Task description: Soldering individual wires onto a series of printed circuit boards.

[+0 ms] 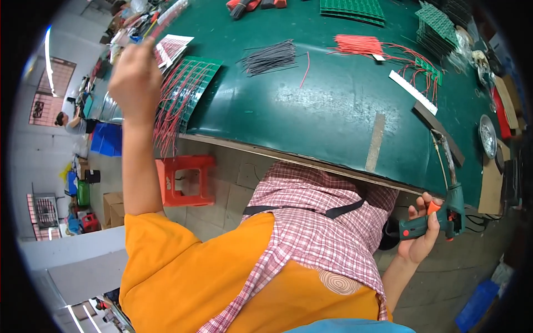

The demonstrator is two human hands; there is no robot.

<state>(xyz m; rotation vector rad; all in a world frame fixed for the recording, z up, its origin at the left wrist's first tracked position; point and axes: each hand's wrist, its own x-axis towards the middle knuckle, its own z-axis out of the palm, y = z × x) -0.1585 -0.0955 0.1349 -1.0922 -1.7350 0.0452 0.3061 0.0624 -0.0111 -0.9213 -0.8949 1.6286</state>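
Note:
My left hand [136,77] is raised at the left, its fingers closed. A thin, blurred pinkish stick with a whitish end [173,12] seems to come from its fingertips; I cannot tell what it is. Beside that hand, a green circuit board panel [210,67] with many red wires overhangs the table's front edge. At the lower right my right hand [425,236] grips a green soldering gun [456,208] with an orange trigger. The gun's long metal nose points away from me, beside a dark grey bar [438,133] on the table.
On the green table [327,127] lie a black wire bundle [272,58], a red wire bundle [358,44], a loose red wire [305,69], a white strip [413,91] and stacked green boards [352,10]. A metal dish [487,136] sits right. A red stool [191,183] stands below.

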